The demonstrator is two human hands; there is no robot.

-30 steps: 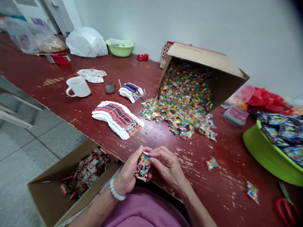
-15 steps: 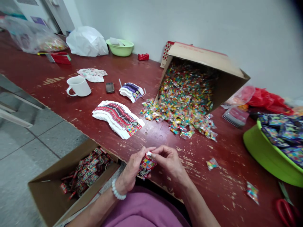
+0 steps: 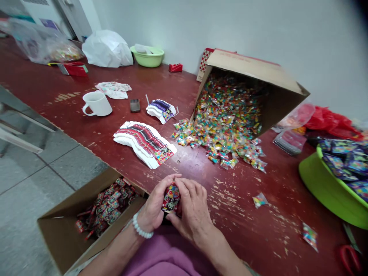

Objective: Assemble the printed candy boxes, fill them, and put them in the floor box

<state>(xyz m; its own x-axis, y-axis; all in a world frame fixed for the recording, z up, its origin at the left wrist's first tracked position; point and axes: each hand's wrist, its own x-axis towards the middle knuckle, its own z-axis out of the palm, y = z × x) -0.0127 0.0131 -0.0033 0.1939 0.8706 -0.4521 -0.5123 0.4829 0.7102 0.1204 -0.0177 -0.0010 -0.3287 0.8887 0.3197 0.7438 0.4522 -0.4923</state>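
Both hands are closed around a small printed candy box [image 3: 171, 197], red and black with bright dots, just above the table's front edge. My left hand [image 3: 155, 203] holds its left side, a pale bead bracelet on the wrist. Along the right side and the top lies my right hand [image 3: 192, 207], its thumb at the lower end. Fingers hide the box's edges. Beyond the hands is a fanned stack of flat red cartons [image 3: 143, 143]. Small clear candy packets [image 3: 221, 142] spill out of a tipped cardboard box [image 3: 247, 63].
An open carton [image 3: 54, 234] with several filled red boxes stands below the table edge at left. On the table are a white mug [image 3: 97, 104], a stack of purple cartons [image 3: 161, 109], a green basin [image 3: 316, 188] of purple packs, and red-handled scissors [image 3: 349, 258].
My right hand has moved from pinching the white flap at the box's top to wrapping around its right side. The box now stands more upright, slightly further left.
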